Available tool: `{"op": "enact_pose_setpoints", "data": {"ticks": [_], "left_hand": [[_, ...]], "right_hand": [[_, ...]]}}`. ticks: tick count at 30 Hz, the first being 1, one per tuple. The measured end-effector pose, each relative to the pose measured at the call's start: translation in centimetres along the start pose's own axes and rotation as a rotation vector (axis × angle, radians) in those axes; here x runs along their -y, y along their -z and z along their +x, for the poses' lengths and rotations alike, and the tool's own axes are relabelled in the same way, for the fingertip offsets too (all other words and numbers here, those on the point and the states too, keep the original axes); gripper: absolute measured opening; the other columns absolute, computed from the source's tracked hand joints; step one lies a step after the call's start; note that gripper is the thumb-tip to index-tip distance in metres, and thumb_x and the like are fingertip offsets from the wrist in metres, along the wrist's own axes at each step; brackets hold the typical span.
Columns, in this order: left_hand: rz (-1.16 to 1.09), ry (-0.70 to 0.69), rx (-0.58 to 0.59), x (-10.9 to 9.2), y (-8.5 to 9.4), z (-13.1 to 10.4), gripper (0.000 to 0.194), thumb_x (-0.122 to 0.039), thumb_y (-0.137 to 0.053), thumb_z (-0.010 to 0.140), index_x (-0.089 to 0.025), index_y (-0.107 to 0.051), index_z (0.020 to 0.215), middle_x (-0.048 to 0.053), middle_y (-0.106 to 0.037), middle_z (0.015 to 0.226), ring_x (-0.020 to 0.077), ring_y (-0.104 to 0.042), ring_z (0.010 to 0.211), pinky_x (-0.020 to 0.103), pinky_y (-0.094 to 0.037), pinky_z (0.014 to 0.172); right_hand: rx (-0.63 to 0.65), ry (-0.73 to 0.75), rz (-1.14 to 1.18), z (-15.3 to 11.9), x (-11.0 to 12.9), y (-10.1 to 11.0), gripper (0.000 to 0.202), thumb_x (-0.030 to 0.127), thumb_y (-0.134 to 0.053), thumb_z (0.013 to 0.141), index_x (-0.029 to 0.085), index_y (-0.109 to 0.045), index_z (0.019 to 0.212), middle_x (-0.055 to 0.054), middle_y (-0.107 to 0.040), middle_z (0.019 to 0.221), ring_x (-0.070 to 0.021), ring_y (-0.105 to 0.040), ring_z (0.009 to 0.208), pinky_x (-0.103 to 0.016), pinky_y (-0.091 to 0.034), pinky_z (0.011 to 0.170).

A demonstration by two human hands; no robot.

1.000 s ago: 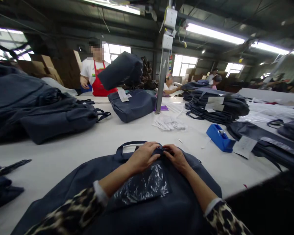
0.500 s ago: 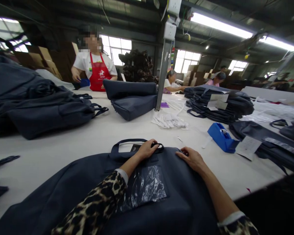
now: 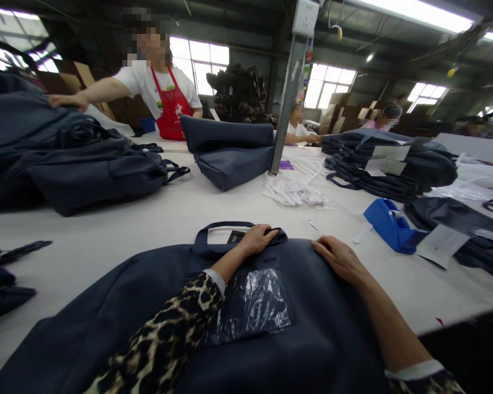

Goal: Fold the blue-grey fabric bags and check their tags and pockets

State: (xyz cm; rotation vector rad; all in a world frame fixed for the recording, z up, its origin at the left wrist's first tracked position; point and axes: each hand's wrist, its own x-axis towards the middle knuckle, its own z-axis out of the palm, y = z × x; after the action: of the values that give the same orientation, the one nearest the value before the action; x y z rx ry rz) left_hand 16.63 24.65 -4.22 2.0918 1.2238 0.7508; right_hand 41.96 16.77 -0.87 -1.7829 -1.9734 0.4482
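Note:
A large navy bag (image 3: pixel 156 295) lies in front of me, with a clear plastic window pocket (image 3: pixel 258 301) on its upper face. Two strap handles show at its far edge, and a black tag (image 3: pixel 235 237) is seen through the left loop. My left hand (image 3: pixel 258 239) is closed over the far edge by the strap handle (image 3: pixel 222 224), its fingertips partly hidden. To the right, my right hand (image 3: pixel 337 256) grips the bag's top edge, thumb on the near side and fingers bent over. The bag covers its own underside.
Navy bags are heaped at left (image 3: pixel 86 180) and stacked at right (image 3: pixel 386 164). A folded bag (image 3: pixel 234 164) stands by a metal post (image 3: pixel 286 109). White slips (image 3: pixel 296 192) and a blue tape dispenser (image 3: pixel 394 224) lie beyond my hands. A co-worker in a red apron (image 3: pixel 176 112) stands opposite.
My view has shifted a little, so the scene sits differently. Both hands stay at the bag's far edge. The co-worker has stretched an arm onto the left heap.

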Motion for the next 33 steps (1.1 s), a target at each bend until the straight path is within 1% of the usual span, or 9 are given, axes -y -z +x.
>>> {"op": "enact_pose_setpoints", "data": {"ticks": [3,7,13,18,20,22,25,28,33], "left_hand": [[-0.013,-0.021,-0.028,-0.7,0.4,-0.2,0.042,-0.049,-0.045,0.093,-0.015,-0.064,0.078,0.002,-0.061,0.070,0.0158,-0.052,0.068,0.026,-0.036,0.062],[0.002,-0.040,-0.032,-1.2,0.8,-0.4,0.043,-0.051,-0.042,0.094,-0.016,-0.065,0.085,0.003,-0.064,0.076,0.0166,-0.055,0.072,0.027,-0.039,0.065],[0.126,0.039,0.105,0.0,1.3,-0.4,0.034,-0.050,-0.053,0.092,-0.018,-0.064,0.092,0.005,-0.069,0.085,0.0200,-0.061,0.078,0.026,-0.042,0.066],[0.256,0.096,0.080,0.1,1.3,-1.8,0.038,-0.050,-0.053,0.093,-0.019,-0.055,0.115,0.011,-0.066,0.109,0.0256,-0.063,0.097,0.031,-0.045,0.079],[0.304,0.109,0.058,0.2,1.7,-2.7,0.039,-0.052,-0.050,0.094,-0.020,-0.055,0.115,0.013,-0.062,0.120,0.0282,-0.059,0.108,0.034,-0.043,0.087],[0.338,0.144,0.072,0.6,2.4,-3.5,0.042,-0.057,-0.045,0.094,-0.020,-0.057,0.109,0.013,-0.064,0.116,0.0302,-0.058,0.110,0.036,-0.042,0.088],[0.355,0.218,0.154,1.6,4.2,-4.1,0.055,-0.068,-0.037,0.092,-0.019,-0.062,0.096,0.012,-0.068,0.097,0.0306,-0.062,0.096,0.037,-0.044,0.081],[0.308,0.248,0.319,2.5,6.1,-3.7,0.067,-0.078,-0.035,0.085,-0.019,-0.065,0.081,0.009,-0.068,0.085,0.0272,-0.064,0.082,0.035,-0.044,0.073],[0.175,0.274,0.606,2.4,8.8,-2.7,0.063,-0.078,-0.060,0.071,-0.018,-0.070,0.084,0.006,-0.071,0.086,0.0234,-0.065,0.079,0.032,-0.048,0.072]], "right_hand": [[-0.011,-0.074,-0.014,-0.1,1.0,0.6,0.046,0.068,-0.052,0.083,0.023,-0.062,0.085,-0.003,-0.066,0.079,-0.0217,-0.059,0.074,-0.032,-0.041,0.066],[-0.050,-0.087,0.019,0.2,0.8,0.5,0.046,0.066,-0.046,0.086,0.023,-0.059,0.078,-0.002,-0.063,0.073,-0.0198,-0.056,0.071,-0.030,-0.039,0.062],[0.212,-0.045,0.004,1.9,-1.5,-0.9,0.047,0.066,-0.045,0.084,0.022,-0.057,0.071,-0.002,-0.061,0.069,-0.0206,-0.057,0.070,-0.030,-0.040,0.061],[0.250,-0.049,-0.073,2.8,-2.3,-1.8,0.042,0.062,-0.050,0.082,0.022,-0.058,0.073,-0.004,-0.063,0.073,-0.0229,-0.058,0.074,-0.032,-0.039,0.064],[0.246,-0.051,-0.096,2.7,-2.3,-1.9,0.041,0.062,-0.050,0.083,0.022,-0.058,0.075,-0.005,-0.064,0.077,-0.0235,-0.058,0.076,-0.033,-0.039,0.066],[0.245,-0.049,-0.104,2.6,-2.3,-1.9,0.040,0.061,-0.052,0.083,0.022,-0.059,0.078,-0.006,-0.065,0.083,-0.0244,-0.058,0.081,-0.034,-0.040,0.069],[0.281,-0.034,-0.067,2.8,-2.1,-1.6,0.039,0.061,-0.052,0.084,0.023,-0.061,0.089,-0.006,-0.068,0.095,-0.0244,-0.061,0.089,-0.034,-0.044,0.075],[0.363,-0.027,-0.008,3.3,-1.8,-0.9,0.049,0.064,-0.050,0.084,0.022,-0.063,0.106,-0.008,-0.069,0.107,-0.0245,-0.063,0.097,-0.034,-0.047,0.082],[0.522,-0.082,0.021,4.2,-1.0,0.7,0.070,0.080,-0.056,0.073,0.018,-0.071,0.102,-0.012,-0.071,0.110,-0.0304,-0.064,0.104,-0.036,-0.051,0.088]]}}
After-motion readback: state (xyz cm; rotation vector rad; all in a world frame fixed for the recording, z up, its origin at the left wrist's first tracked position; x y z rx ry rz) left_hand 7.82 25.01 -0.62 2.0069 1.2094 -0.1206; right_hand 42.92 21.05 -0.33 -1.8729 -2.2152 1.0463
